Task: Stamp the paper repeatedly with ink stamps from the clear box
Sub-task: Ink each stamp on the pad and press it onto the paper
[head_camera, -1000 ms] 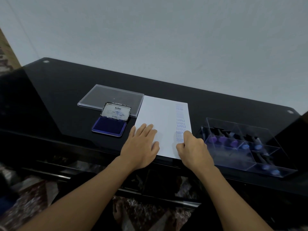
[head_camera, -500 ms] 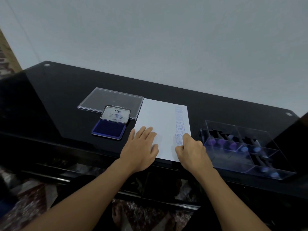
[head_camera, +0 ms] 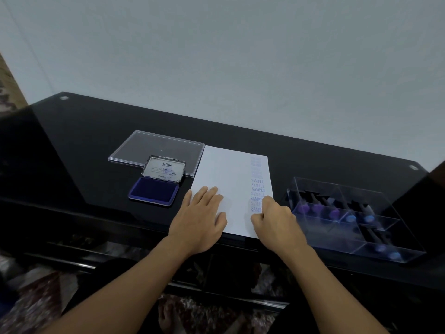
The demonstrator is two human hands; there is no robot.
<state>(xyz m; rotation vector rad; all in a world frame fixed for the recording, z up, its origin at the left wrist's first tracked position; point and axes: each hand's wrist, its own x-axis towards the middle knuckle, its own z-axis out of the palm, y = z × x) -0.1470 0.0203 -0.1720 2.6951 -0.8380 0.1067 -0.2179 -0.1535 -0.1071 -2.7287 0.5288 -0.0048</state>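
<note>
Clear box (head_camera: 322, 233) holds purple and blue stamps (head_camera: 317, 208); Artline ink pad (head_camera: 154, 191); paper (head_camera: 228, 169) stamped SAMPLE; left hand (head_camera: 199, 218) flat, right hand (head_camera: 277, 220) curled, grip hidden.

Left hand (head_camera: 198, 219) lay palm down, fingers straight and slightly spread, pointing away from the body, thumb out toward the right side. Right hand (head_camera: 277, 220) was closed in a loose fist, knuckles forward and down, index knuckle leading, thumb tucked on the inner side; whether anything sat inside the fist could not be made out. Both forearms were bare, entered from the lower edge of the view and converged, the hands close together but not touching.
</note>
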